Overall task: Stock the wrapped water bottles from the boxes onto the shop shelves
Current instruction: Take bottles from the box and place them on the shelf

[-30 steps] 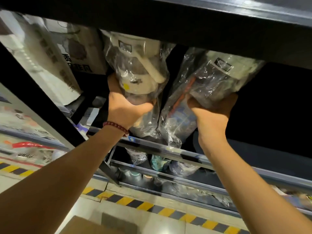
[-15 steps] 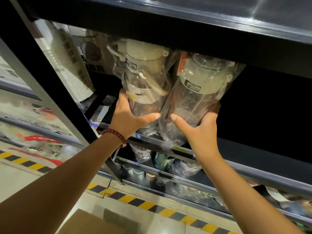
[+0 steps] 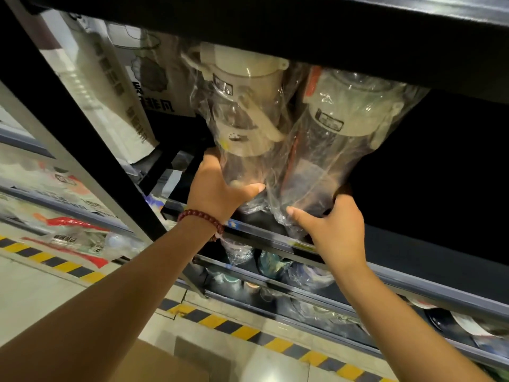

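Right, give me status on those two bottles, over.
Left hand gripping left wrapped bottle. Right hand gripping right wrapped bottle. Both upright at shelf edge, side by side. Upper shelf close above the lids.

Single head-worn camera looking forward and down along both arms, sitting close under the dark upper shelf (image 3: 358, 37), taking in the striped floor (image 3: 234, 330) below.

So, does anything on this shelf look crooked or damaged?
Nothing looks damaged. The two clear plastic-wrapped bottles with cream lids, left and right, lean toward each other rather than standing straight, each held low by a hand, left and right.
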{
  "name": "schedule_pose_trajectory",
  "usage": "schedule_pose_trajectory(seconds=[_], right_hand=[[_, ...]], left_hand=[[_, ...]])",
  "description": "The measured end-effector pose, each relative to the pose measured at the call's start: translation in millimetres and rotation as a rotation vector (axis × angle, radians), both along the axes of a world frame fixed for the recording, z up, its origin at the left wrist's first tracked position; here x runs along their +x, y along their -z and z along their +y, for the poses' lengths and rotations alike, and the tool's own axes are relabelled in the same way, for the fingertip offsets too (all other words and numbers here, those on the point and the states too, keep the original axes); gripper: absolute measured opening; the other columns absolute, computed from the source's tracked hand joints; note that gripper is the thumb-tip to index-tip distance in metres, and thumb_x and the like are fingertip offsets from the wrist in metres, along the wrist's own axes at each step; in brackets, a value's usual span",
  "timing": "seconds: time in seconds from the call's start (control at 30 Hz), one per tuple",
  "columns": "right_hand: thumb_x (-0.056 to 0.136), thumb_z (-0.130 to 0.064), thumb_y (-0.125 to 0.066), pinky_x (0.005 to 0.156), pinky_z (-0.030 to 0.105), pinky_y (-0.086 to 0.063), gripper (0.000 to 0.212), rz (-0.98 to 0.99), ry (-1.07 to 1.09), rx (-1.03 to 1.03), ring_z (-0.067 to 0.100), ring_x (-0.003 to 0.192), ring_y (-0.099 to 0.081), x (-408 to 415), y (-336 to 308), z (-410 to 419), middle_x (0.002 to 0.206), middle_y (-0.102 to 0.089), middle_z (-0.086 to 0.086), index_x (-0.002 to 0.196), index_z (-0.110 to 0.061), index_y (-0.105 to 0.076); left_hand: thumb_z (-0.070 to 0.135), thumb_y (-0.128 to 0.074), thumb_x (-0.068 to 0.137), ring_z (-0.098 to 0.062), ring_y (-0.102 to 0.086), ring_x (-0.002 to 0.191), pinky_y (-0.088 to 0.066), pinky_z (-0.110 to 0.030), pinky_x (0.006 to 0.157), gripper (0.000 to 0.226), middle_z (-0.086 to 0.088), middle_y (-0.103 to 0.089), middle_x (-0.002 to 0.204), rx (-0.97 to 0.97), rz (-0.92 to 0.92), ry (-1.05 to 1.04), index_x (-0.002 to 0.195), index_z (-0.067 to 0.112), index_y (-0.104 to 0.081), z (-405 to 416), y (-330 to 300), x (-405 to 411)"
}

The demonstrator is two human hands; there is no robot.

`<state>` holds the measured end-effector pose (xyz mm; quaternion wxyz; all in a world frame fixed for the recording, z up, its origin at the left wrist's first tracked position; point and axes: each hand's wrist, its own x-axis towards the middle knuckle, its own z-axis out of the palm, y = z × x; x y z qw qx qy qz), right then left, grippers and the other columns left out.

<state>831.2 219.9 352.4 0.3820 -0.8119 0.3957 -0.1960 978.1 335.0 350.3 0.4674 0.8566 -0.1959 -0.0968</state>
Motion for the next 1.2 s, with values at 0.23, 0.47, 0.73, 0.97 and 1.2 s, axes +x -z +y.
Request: schedule_pose_trajectory(seconds=[0.23,0.47,0.73,0.97,1.2], right_hand=[[0.066,-0.028,-0.084,0.085,0.022,-0.046,0.068,-0.152,0.039,0.031,0.014,0.103,-0.060,37,9,-25,0.114,-0.062,-0.002,0.124,-0.019,-0.050],[0.069,-0.025,-0.083,0.073,0.012,-0.034,0.070,-0.131,0.082,-0.045,0.026,0.109,-0.060,68,14,-48,0.121,-0.062,0.007,0.127,-0.010,-0.048],[0.068,-0.027,-0.083,0.073,0.008,-0.030,0.073,-0.123,0.088,-0.057,0.024,0.110,-0.059,78,16,-56,0.124,-0.060,0.004,0.129,-0.012,-0.046],[0.075,-0.035,-0.077,0.101,0.030,-0.036,0.085,0.129,-0.082,-0.090,0.025,0.130,-0.043,44,-8,-62,0.144,-0.043,0.006,0.144,-0.017,-0.032],[0.086,-0.043,-0.065,0.101,0.039,-0.041,0.069,0.530,-0.213,-0.384,0.028,0.131,-0.040,-86,-40,-12,0.146,-0.041,0.005,0.143,-0.019,-0.035]], left_hand=[[0.029,-0.082,0.071,-0.020,-0.051,0.108,-0.039,-0.023,0.090,0.079,-0.012,-0.051,0.114,0.114,0.039,-0.087,0.129,-0.003,-0.039,-27,4,30],[0.026,-0.081,0.071,-0.011,-0.049,0.114,-0.031,-0.006,0.077,0.076,-0.003,-0.051,0.132,-0.088,0.016,-0.020,0.134,0.013,-0.042,-51,-4,50],[0.028,-0.084,0.066,-0.021,-0.050,0.124,-0.040,-0.036,0.105,0.089,-0.006,-0.051,0.137,-0.107,0.033,0.005,0.140,0.011,-0.038,-63,-1,65],[0.031,-0.082,0.069,-0.019,-0.050,0.119,-0.035,-0.018,0.089,0.081,-0.001,-0.052,0.131,0.071,-0.052,0.029,0.138,0.018,-0.041,-36,-21,47],[0.043,-0.074,0.075,-0.021,-0.044,0.127,-0.035,-0.031,0.106,0.076,-0.006,-0.048,0.136,0.417,-0.386,0.400,0.137,0.014,-0.043,22,-53,-60]])
